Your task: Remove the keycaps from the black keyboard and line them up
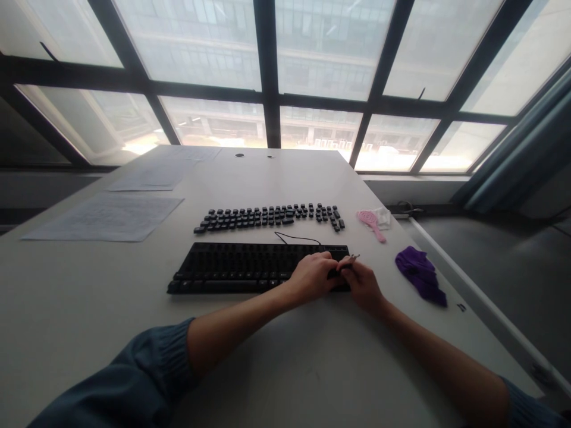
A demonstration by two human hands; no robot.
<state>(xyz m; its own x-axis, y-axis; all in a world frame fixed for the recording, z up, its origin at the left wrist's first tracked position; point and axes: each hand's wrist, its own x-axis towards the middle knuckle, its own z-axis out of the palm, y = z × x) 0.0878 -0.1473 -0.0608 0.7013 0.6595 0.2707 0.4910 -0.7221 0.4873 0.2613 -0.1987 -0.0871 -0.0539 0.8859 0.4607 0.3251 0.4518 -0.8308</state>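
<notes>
A black keyboard (236, 264) lies on the white table, with most of its upper keycaps off and its bottom row still fitted. Over its right end, my left hand (316, 274) is closed, its fingertips at something dark and too small to make out. Touching close beside it, my right hand (362, 286) is closed on a small tool (353, 258) whose thin metallic tips stick out above the fingers. Behind the keyboard, several loose black keycaps (267, 217) stand in rows. A thin black cable (297, 239) loops between the keycaps and the keyboard.
To the right lie a pink hairbrush (369, 220) on a clear plastic wrapper (384, 219), a crumpled purple cloth (418, 275) and a small dark item (461, 307) near the table edge. Paper sheets (104, 217) cover part of the left side. Large windows stand beyond the table.
</notes>
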